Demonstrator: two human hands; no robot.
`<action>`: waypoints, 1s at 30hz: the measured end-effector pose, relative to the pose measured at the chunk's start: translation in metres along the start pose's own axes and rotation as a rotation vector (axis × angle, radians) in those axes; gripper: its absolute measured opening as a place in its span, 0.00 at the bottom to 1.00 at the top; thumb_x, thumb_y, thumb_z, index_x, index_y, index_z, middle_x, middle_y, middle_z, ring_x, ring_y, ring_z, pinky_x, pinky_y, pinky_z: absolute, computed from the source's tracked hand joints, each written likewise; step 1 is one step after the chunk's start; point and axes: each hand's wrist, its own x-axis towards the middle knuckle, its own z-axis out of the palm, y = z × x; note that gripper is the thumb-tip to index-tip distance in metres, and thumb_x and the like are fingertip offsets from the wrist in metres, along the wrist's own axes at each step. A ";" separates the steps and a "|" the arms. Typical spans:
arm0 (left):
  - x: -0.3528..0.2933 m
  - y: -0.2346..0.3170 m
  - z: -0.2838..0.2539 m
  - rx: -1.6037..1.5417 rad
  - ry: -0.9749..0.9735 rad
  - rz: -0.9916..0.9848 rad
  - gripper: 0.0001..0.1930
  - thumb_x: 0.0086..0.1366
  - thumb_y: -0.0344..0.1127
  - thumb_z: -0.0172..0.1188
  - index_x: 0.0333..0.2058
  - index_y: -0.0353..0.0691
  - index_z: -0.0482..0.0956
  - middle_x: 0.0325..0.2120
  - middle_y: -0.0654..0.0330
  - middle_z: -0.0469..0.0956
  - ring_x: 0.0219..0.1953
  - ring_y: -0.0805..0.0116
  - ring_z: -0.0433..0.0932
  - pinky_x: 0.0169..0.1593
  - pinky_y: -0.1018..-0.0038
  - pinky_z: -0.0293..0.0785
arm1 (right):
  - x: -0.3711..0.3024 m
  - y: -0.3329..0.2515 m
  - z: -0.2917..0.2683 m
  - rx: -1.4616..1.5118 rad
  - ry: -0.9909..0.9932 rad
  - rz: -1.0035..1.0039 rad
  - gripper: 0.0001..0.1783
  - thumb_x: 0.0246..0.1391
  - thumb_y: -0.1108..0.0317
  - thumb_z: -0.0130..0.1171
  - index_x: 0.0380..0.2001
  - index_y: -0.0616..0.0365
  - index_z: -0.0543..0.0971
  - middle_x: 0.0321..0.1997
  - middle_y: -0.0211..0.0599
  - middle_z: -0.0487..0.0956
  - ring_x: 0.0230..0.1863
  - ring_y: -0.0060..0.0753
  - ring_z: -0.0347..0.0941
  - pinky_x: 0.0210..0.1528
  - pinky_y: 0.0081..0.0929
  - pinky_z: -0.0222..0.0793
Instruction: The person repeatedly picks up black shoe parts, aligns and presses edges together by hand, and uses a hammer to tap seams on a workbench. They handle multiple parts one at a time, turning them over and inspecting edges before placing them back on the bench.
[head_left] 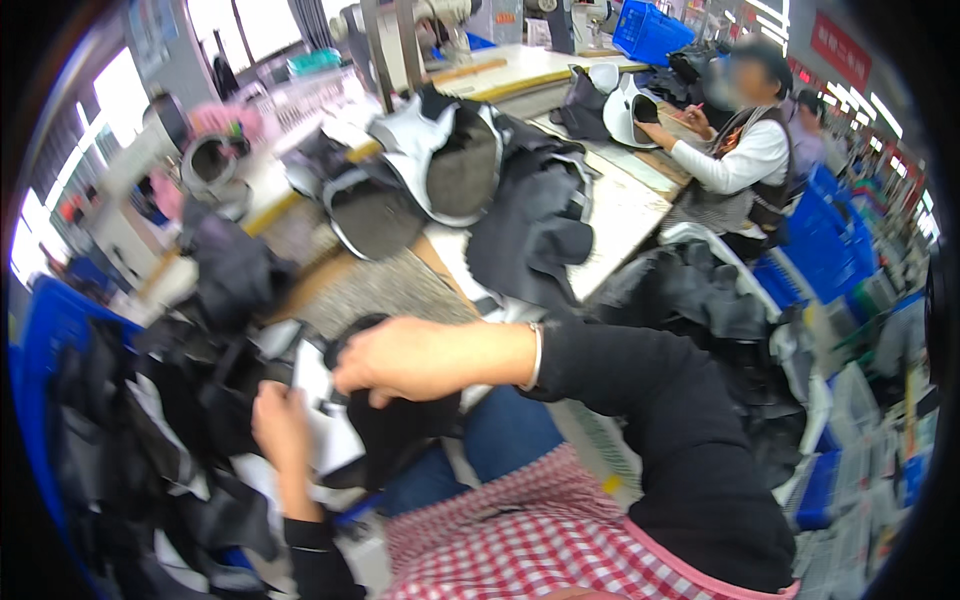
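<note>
My right hand [415, 358] reaches across in front of me, its fingers closed on a black and white shoe upper [338, 440] above my lap. At the left side of that same piece, my left hand [283, 425] has its fingers bent in and pressed together on the white part. Both hands are somewhat blurred, and the right one covers part of the upper. Just beyond them lies a grey speckled board [385, 290] on the worktable. More black and white uppers [455, 165] lie on the table past it, with dark grey insides showing.
A blue crate [45, 350] heaped with black pieces [130, 430] stands at my left. To the right, a white-rimmed container [720, 245] holds crumpled black material. A co-worker [740, 150] handles another upper across the white tabletop [625, 230]. Sewing machines stand farther back.
</note>
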 end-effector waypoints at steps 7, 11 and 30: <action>-0.055 0.077 0.006 -0.527 0.360 0.778 0.15 0.66 0.25 0.61 0.51 0.32 0.73 0.51 0.46 0.76 0.54 0.44 0.72 0.60 0.57 0.67 | -0.017 0.015 -0.006 0.161 0.066 0.030 0.20 0.52 0.67 0.70 0.46 0.58 0.76 0.44 0.43 0.79 0.55 0.52 0.75 0.55 0.46 0.73; -0.050 0.089 0.001 -0.351 0.125 0.845 0.17 0.55 0.22 0.64 0.45 0.32 0.75 0.41 0.48 0.77 0.46 0.49 0.76 0.52 0.58 0.67 | -0.029 0.005 -0.011 0.130 0.097 0.154 0.23 0.45 0.66 0.76 0.41 0.61 0.76 0.44 0.45 0.80 0.54 0.53 0.76 0.53 0.45 0.74; -0.064 0.061 -0.013 -0.084 0.545 0.960 0.12 0.56 0.42 0.69 0.39 0.54 0.90 0.35 0.76 0.87 0.47 0.72 0.77 0.53 0.68 0.57 | -0.082 -0.032 0.020 -0.179 0.595 0.031 0.21 0.30 0.75 0.67 0.35 0.59 0.81 0.29 0.36 0.67 0.34 0.42 0.70 0.35 0.33 0.67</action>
